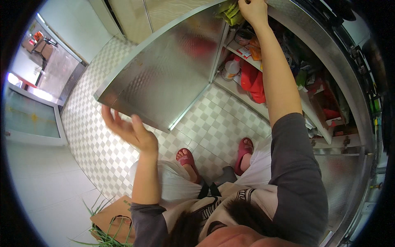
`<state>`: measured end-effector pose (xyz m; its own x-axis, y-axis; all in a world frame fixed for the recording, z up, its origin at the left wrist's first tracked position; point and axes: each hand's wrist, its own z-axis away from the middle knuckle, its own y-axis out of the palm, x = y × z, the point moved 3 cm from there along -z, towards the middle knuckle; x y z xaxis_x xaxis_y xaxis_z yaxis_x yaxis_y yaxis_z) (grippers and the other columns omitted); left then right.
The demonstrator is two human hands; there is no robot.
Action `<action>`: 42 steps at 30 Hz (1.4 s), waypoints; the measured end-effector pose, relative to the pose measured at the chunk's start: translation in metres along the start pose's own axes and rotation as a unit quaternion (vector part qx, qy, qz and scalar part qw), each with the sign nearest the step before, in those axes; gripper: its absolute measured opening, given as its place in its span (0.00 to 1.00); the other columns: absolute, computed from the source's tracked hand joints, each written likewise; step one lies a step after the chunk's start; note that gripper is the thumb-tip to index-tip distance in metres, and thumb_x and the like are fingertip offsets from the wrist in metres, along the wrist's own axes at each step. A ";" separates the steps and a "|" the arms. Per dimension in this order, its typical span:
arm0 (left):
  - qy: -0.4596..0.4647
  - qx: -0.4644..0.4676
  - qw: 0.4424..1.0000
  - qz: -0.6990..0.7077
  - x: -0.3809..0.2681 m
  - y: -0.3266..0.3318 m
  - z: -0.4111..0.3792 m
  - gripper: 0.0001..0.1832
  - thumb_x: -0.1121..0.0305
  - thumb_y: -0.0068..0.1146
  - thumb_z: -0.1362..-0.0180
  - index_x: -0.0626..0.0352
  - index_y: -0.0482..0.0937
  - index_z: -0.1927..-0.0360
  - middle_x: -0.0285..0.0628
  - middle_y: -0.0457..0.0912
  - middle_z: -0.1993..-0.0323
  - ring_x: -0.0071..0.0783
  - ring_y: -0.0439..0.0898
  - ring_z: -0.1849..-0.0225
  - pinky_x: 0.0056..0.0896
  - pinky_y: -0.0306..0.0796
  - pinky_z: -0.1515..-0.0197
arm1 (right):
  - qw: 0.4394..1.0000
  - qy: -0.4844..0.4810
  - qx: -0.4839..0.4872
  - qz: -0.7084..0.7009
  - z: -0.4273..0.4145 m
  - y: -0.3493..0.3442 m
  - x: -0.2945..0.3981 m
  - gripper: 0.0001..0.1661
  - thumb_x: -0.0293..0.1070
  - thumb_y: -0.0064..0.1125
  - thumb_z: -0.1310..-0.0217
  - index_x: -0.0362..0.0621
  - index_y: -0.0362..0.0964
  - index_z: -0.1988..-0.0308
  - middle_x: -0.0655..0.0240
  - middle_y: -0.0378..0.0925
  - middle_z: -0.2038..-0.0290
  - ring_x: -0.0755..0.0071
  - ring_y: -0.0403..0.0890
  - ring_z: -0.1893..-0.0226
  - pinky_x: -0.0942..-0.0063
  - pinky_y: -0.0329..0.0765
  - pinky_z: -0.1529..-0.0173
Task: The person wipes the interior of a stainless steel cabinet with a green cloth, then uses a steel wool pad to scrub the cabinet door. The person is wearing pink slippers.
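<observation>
A metal cabinet door [160, 74] stands open with its textured inner face towards me. Just below the door's outer lower corner is my left hand [129, 129], fingers apart and slightly blurred, holding nothing. At the top edge of the picture, my right hand [254, 10] is raised beside the cabinet frame, next to a yellow-green cloth [233, 13] by the hinge side of the door. Whether its fingers grip the cloth is not clear. Behind my right forearm, the cabinet shelves hold a jar [243, 37], a plastic bottle [230, 69] and red cloth or bag material [253, 81].
More packets and boxes fill the cabinet's right part, near a shelf board [314, 114]. A second textured metal door [339, 182] is at the lower right. A brown paper bag [114, 216] with long green leaves stands at the lower left. Checkered floor tiles [101, 129] lie below.
</observation>
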<state>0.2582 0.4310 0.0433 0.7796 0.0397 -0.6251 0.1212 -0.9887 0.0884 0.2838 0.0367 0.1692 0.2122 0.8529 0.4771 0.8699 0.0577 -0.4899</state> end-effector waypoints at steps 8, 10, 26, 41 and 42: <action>-0.149 0.013 0.988 0.046 0.029 0.005 -0.002 0.29 0.54 0.29 0.33 0.69 0.65 0.42 0.46 0.69 0.45 0.33 0.66 0.44 0.32 0.57 0.42 | 0.985 -0.119 0.070 -0.099 0.020 -0.009 0.020 0.12 0.34 0.53 0.50 0.41 0.78 0.67 0.53 0.77 0.73 0.51 0.79 0.69 0.60 0.74 0.64; -0.162 -0.003 0.985 0.053 0.028 0.001 0.000 0.27 0.55 0.29 0.33 0.69 0.69 0.47 0.43 0.72 0.51 0.31 0.69 0.50 0.31 0.60 0.46 | 0.995 -0.077 0.052 -0.031 0.031 -0.014 0.034 0.14 0.36 0.50 0.48 0.46 0.78 0.62 0.54 0.78 0.70 0.45 0.78 0.66 0.56 0.74 0.61; -0.170 0.039 0.982 0.074 0.022 -0.004 0.013 0.25 0.54 0.32 0.33 0.69 0.72 0.59 0.41 0.76 0.60 0.27 0.71 0.58 0.28 0.64 0.54 | 0.955 -0.014 0.085 -0.284 0.051 0.020 0.018 0.20 0.29 0.57 0.49 0.35 0.77 0.55 0.71 0.79 0.72 0.85 0.73 0.75 0.83 0.71 0.71; -0.185 0.052 0.975 0.110 0.026 -0.001 0.017 0.29 0.48 0.36 0.35 0.69 0.73 0.55 0.40 0.76 0.61 0.26 0.71 0.60 0.27 0.64 0.57 | 0.996 0.060 0.048 0.039 0.000 0.015 -0.033 0.27 0.42 0.55 0.50 0.51 0.74 0.48 0.57 0.81 0.60 0.62 0.81 0.61 0.67 0.75 0.55; -0.183 0.054 0.976 0.105 0.023 0.002 0.016 0.29 0.49 0.35 0.35 0.69 0.73 0.57 0.39 0.76 0.61 0.26 0.71 0.61 0.27 0.64 0.57 | 0.996 0.064 0.059 -0.031 -0.002 0.015 -0.035 0.26 0.41 0.56 0.50 0.48 0.75 0.48 0.58 0.82 0.62 0.67 0.81 0.63 0.70 0.75 0.56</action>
<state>0.2665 0.4279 0.0161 0.5064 -0.2001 -0.8388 -0.0989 -0.9798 0.1740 0.2906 0.0069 0.1462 0.2215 0.7730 0.5945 0.8258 0.1755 -0.5360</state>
